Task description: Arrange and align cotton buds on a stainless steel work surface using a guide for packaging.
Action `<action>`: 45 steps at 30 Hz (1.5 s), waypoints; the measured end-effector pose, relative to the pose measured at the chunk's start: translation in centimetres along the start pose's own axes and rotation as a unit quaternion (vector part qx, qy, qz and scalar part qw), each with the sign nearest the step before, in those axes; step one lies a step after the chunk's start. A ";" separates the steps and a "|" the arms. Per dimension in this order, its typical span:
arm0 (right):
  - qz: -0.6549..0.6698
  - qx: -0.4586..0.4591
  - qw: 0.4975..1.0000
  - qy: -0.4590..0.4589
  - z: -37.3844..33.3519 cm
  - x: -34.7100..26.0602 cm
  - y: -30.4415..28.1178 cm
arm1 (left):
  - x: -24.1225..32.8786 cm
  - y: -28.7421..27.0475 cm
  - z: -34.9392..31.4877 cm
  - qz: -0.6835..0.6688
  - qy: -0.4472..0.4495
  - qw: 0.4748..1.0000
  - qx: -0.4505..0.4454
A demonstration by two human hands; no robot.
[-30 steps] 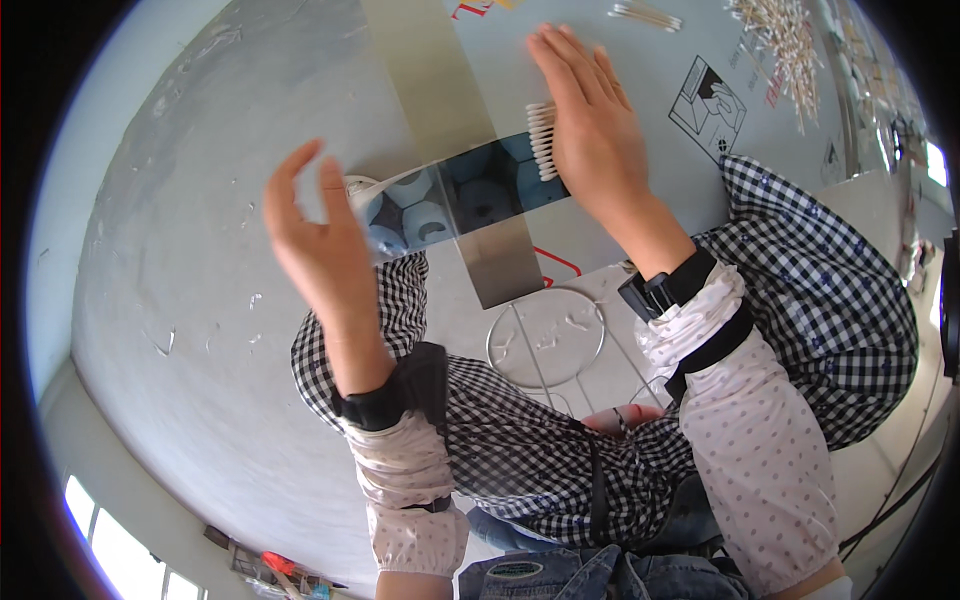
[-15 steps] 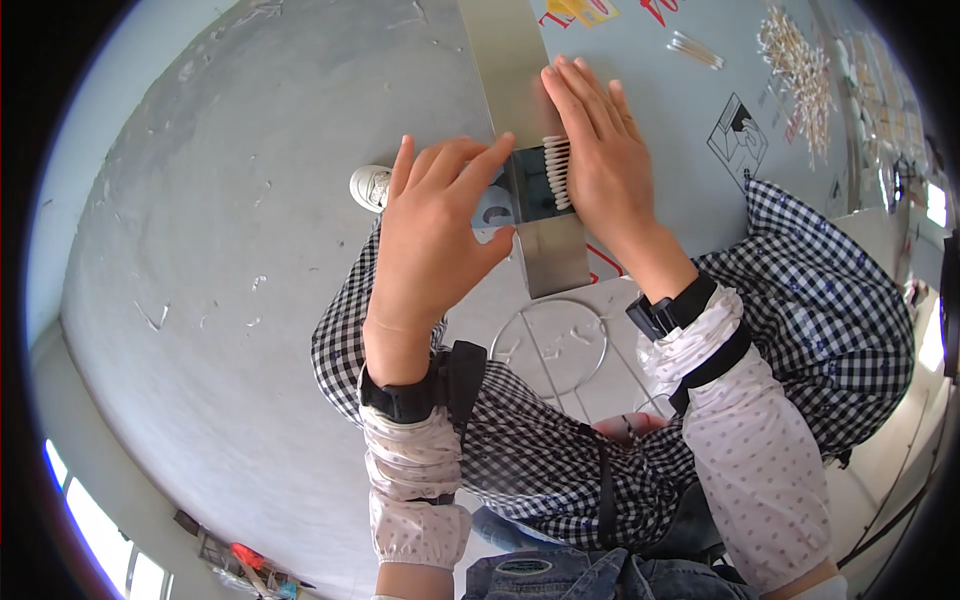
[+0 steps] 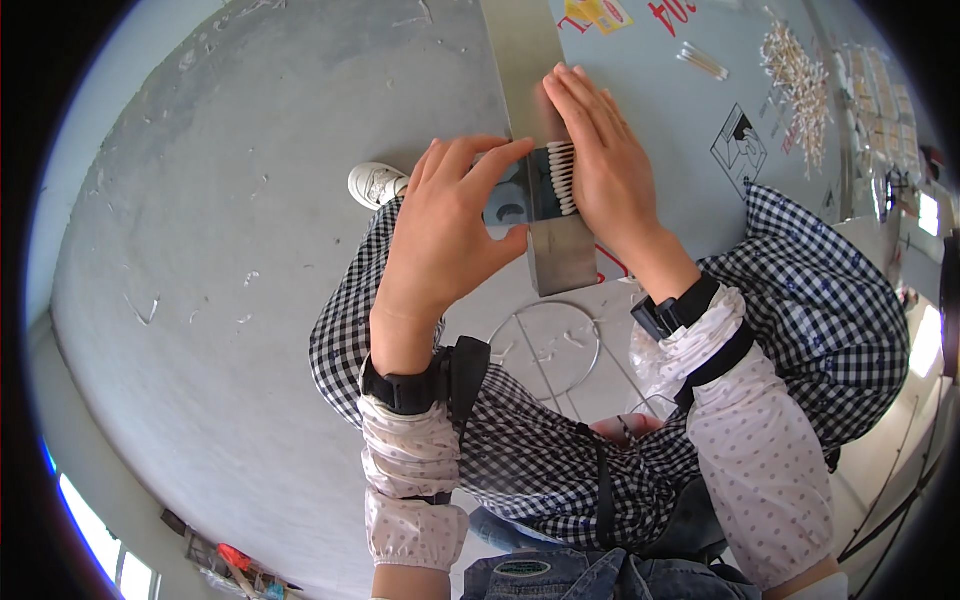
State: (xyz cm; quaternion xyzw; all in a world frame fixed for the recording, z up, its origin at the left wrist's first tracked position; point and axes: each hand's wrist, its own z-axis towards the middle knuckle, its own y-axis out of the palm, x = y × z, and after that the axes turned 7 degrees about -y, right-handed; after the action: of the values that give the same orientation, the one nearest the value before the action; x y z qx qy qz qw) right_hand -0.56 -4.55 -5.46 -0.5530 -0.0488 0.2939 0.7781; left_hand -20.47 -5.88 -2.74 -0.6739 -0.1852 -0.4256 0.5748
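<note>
A row of white cotton swabs point(image 3: 561, 178) lies side by side in a dark gap in the metal strip point(image 3: 565, 262) along the table's left edge. My right hand point(image 3: 612, 165) rests on its edge, fingers straight and together, with the palm side against the swabs' right side. At the gap's left end, a bluish see-through plastic bag point(image 3: 508, 200) sits between the thumb and curved fingers of my left hand point(image 3: 440, 225). Those fingertips press at the two sides of the gap. Most of the bag is hidden behind this hand.
On the grey table point(image 3: 670, 130) lie a small bundle of swabs point(image 3: 703, 61), a large loose swab pile point(image 3: 797, 85) and a yellow packet point(image 3: 600, 14). Clear packages point(image 3: 880, 100) stand farther right. Below are a round metal stool frame point(image 3: 545, 345) and my checked apron point(image 3: 540, 450).
The table and both hands appear slightly farther right in view. My left hand's fingers have drawn closer together at the gap; my right hand keeps its place beside the swabs.
</note>
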 end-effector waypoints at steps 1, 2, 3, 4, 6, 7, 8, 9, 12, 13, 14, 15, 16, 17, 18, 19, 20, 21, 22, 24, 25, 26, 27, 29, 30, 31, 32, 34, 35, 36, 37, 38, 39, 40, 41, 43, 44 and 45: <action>0.004 0.005 1.000 0.000 0.1 0.0 0.0 | -0.1 0.0 0.0 0.003 0.008 1.000 0.003; 0.007 0.010 1.000 0.000 0.1 0.0 0.0 | -0.1 0.0 0.0 0.004 0.007 1.000 0.003; 0.007 0.009 1.000 -0.001 0.0 0.1 0.0 | -0.2 0.3 0.1 -0.006 0.008 1.000 0.012; 0.004 0.008 1.000 -0.001 0.0 0.1 0.0 | -0.2 0.4 0.1 -0.016 0.008 1.000 0.021; 0.002 0.008 1.000 -0.002 -0.1 0.1 0.1 | -0.3 0.5 0.0 -0.018 0.004 1.000 0.015; -0.003 0.005 1.000 -0.006 -0.1 0.0 0.2 | -0.3 0.5 0.0 -0.019 0.000 1.000 0.007; -0.007 0.002 1.000 -0.011 -0.1 -0.1 0.2 | -0.2 0.5 0.0 -0.019 0.000 1.000 0.007; -0.007 0.002 1.000 -0.011 -0.2 -0.1 0.2 | -0.1 0.5 0.0 -0.023 -0.008 1.000 0.005; 0.002 0.002 1.000 -0.008 -0.2 -0.1 0.2 | -0.1 0.7 -0.1 -0.017 -0.007 1.000 0.011; 0.003 0.003 1.000 -0.009 -0.1 -0.2 0.2 | -0.2 0.8 -0.1 -0.008 0.001 1.000 0.019; 0.003 0.004 1.000 -0.009 0.0 -0.3 0.2 | -0.3 0.8 -0.1 -0.007 0.000 1.000 0.019; 0.002 0.003 1.000 -0.009 -0.1 -0.3 0.2 | -0.4 1.0 0.0 0.000 0.011 0.999 0.034; 0.001 -0.001 1.000 -0.007 -0.2 -0.2 0.2 | -0.4 1.3 0.0 0.007 0.022 0.999 0.049; 0.000 -0.005 1.000 -0.006 -0.3 -0.2 0.3 | -0.4 1.4 -0.1 0.006 0.022 0.999 0.050; -0.001 -0.005 1.000 -0.007 -0.3 -0.2 0.2 | -0.2 1.4 -0.1 0.014 0.025 0.998 0.054; -0.002 -0.003 1.000 -0.007 -0.2 -0.3 0.3 | -0.1 1.4 -0.1 0.022 0.027 0.998 0.058; -0.002 0.000 1.000 -0.006 -0.2 -0.4 0.3 | -0.1 1.4 -0.1 0.022 0.028 0.998 0.059; -0.002 0.000 1.000 -0.007 -0.2 -0.3 0.2 | -0.1 1.5 -0.1 0.020 0.029 0.997 0.066; 0.001 -0.003 1.000 -0.007 -0.2 -0.2 0.2 | -0.1 1.6 -0.1 0.017 0.031 0.997 0.072; 0.004 -0.005 1.000 -0.008 -0.2 -0.3 0.1 | -0.1 1.7 -0.1 0.013 0.029 0.997 0.074; 0.006 -0.012 1.000 -0.013 -0.4 -0.4 0.1 | -0.1 1.8 -0.1 0.008 0.026 0.997 0.074; 0.007 -0.019 1.000 -0.018 -0.5 -0.5 0.0 | -0.2 1.9 -0.1 0.008 0.026 0.997 0.074; 0.008 -0.018 1.000 -0.019 -0.5 -0.6 0.0 | -0.2 1.7 -0.2 0.005 0.023 0.997 0.074; 0.018 -0.027 0.999 -0.023 -0.6 -1.0 -0.1 | -0.3 1.6 -0.3 0.004 0.019 0.997 0.074; 0.017 -0.027 0.999 -0.025 -0.7 -1.1 -0.2 | -0.3 1.7 -0.3 -0.007 0.014 0.997 0.072; 0.018 -0.034 0.999 -0.024 -0.8 -1.2 -0.3 | -0.4 1.9 -0.3 -0.018 0.009 0.997 0.069; 0.019 -0.042 0.999 -0.024 -0.9 -1.2 -0.4 | -0.4 2.0 -0.3 -0.019 0.009 0.997 0.071; 0.018 -0.042 0.999 -0.024 -1.0 -1.3 -0.4 | -0.4 1.9 -0.3 -0.021 0.002 0.998 0.060; 0.017 -0.043 0.999 -0.021 -1.0 -1.2 -0.4 | -0.4 2.0 -0.3 -0.021 0.002 0.998 0.061; 0.019 -0.043 0.999 -0.022 -0.9 -1.4 -0.4 | -0.4 1.9 -0.3 -0.020 0.006 0.998 0.064; 0.021 -0.043 0.999 -0.024 -0.9 -1.5 -0.4 | -0.5 1.8 -0.4 -0.019 0.010 0.998 0.067; 0.023 -0.042 0.998 -0.026 -0.8 -1.6 -0.3 | -0.5 1.7 -0.5 -0.018 0.009 0.998 0.068; 0.023 -0.043 0.998 -0.027 -0.7 -1.5 -0.3 | -0.5 1.7 -0.5 -0.016 0.009 0.998 0.066; 0.022 -0.034 0.999 -0.029 -0.5 -1.4 -0.1 | -0.5 1.7 -0.5 -0.013 0.009 0.998 0.065; 0.022 -0.025 0.999 -0.031 -0.2 -1.3 0.1 | -0.5 1.7 -0.5 -0.013 0.009 0.998 0.065; 0.013 -0.019 0.999 -0.035 0.7 -0.9 0.4 | -0.4 1.9 -0.4 -0.024 0.017 0.997 0.069; 0.005 -0.011 0.999 -0.039 1.0 -0.9 0.5 | -0.4 1.9 -0.3 -0.025 0.018 0.997 0.068; 0.005 -0.012 0.999 -0.038 1.0 -1.0 0.6 | -0.4 1.9 -0.3 -0.022 0.017 0.997 0.069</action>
State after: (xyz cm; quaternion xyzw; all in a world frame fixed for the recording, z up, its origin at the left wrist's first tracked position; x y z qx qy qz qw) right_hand -2.02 -4.04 -5.37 -0.5508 -0.0790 0.3184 0.7674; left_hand -19.41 -6.59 -4.20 -0.6208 -0.2191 -0.4355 0.6140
